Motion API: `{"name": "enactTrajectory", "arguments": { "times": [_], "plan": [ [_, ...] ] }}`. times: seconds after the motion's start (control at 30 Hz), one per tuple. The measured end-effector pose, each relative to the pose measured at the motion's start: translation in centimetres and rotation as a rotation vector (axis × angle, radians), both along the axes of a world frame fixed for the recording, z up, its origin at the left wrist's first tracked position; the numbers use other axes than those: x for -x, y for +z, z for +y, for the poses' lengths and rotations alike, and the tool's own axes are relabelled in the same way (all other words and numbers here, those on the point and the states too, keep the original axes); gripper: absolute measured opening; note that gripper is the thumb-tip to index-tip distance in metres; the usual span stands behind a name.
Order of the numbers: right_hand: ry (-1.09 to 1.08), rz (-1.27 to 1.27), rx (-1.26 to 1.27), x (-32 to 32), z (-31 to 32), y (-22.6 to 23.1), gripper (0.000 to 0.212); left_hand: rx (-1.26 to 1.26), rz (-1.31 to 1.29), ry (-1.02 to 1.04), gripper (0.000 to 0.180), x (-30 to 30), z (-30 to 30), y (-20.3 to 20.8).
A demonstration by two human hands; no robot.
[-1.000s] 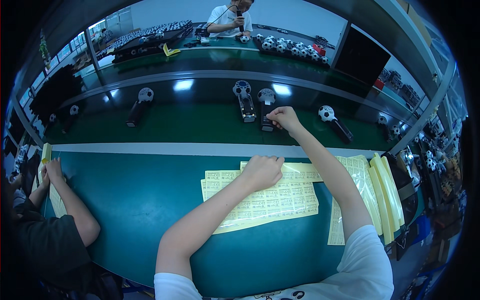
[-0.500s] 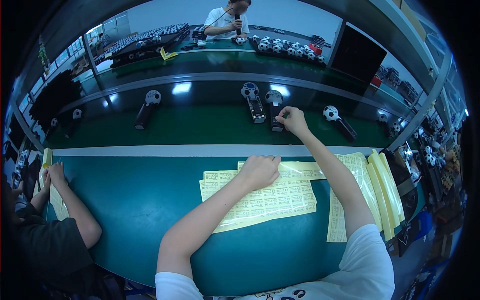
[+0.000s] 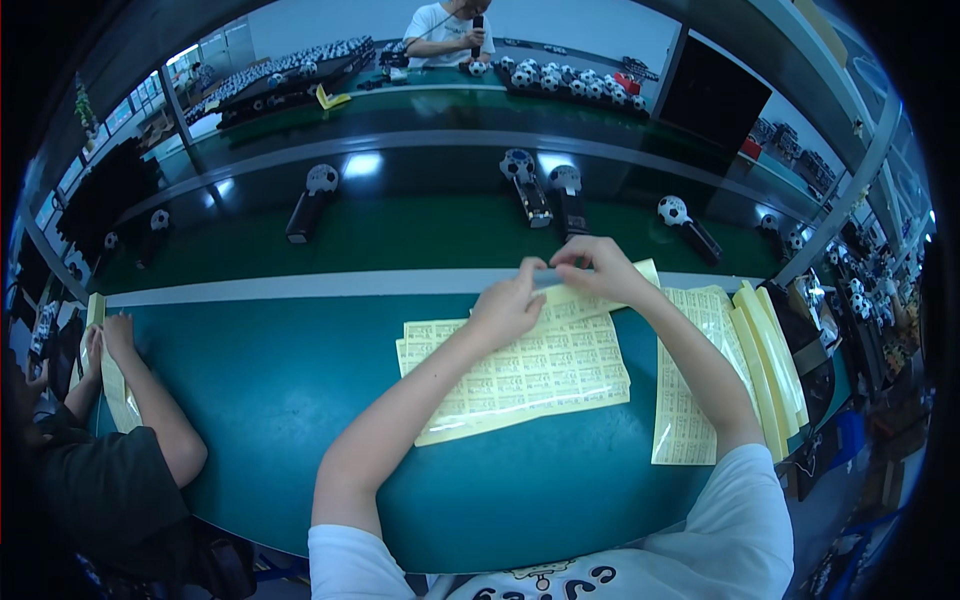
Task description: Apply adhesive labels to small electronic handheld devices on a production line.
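My left hand (image 3: 508, 308) is closed on a narrow strip of yellow label sheet (image 3: 590, 302), its forefinger and thumb at the strip's upper left end. Close beside it, my right hand (image 3: 603, 270) is pinched over the strip's upper edge; whatever its fingertips hold is hidden or too small to make out. Beneath the strip, yellow sheets of printed labels (image 3: 520, 385) lie overlapped on the green table. Just beyond my right hand, a black-handled device with a soccer-ball head (image 3: 568, 200) lies on the dark green belt, beside another whose handle is open (image 3: 527, 190).
More soccer-ball devices (image 3: 312, 205) lie spaced along the belt, one at right (image 3: 688, 228). Label sheets (image 3: 685, 400) and curled yellow backing (image 3: 765, 365) sit by my right arm. A co-worker's arms (image 3: 150, 400) are at left; another person (image 3: 445, 35) works across.
My right hand has come back from the device on the belt to my left hand. The strip is raised and tilted at its right end. The belt devices appear farther right.
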State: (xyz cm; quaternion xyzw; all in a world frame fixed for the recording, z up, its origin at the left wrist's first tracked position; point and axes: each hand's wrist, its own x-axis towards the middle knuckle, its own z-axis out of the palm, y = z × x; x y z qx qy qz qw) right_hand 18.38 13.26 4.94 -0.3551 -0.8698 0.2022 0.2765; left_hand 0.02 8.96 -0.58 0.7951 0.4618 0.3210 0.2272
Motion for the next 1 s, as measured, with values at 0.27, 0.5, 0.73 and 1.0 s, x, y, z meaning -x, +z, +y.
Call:
{"name": "enactTrajectory", "arguments": {
  "times": [0.27, 0.5, 0.73, 1.0],
  "plan": [
    [-0.017, -0.009, 0.071, -0.1, -3.0, -1.5, 0.018, -0.018, 0.007, -0.043, 0.048, -0.7, -0.4, 0.5],
    [-0.159, -0.021, 0.004, -0.6, -3.1, -1.9, 0.014, -0.246, 0.175, 0.000, 0.048, -0.8, -0.8, 1.4],
    [-0.194, 0.161, 0.149, -1.1, -2.2, -4.1, 0.011, -0.047, -0.091, -0.073, 0.045, -1.0, -0.4, 0.4],
    [-0.232, 0.213, 0.237, -0.8, -2.5, -4.2, 0.011, -0.023, -0.100, -0.061, 0.045, -0.7, -0.2, 0.1]
  ]
}}
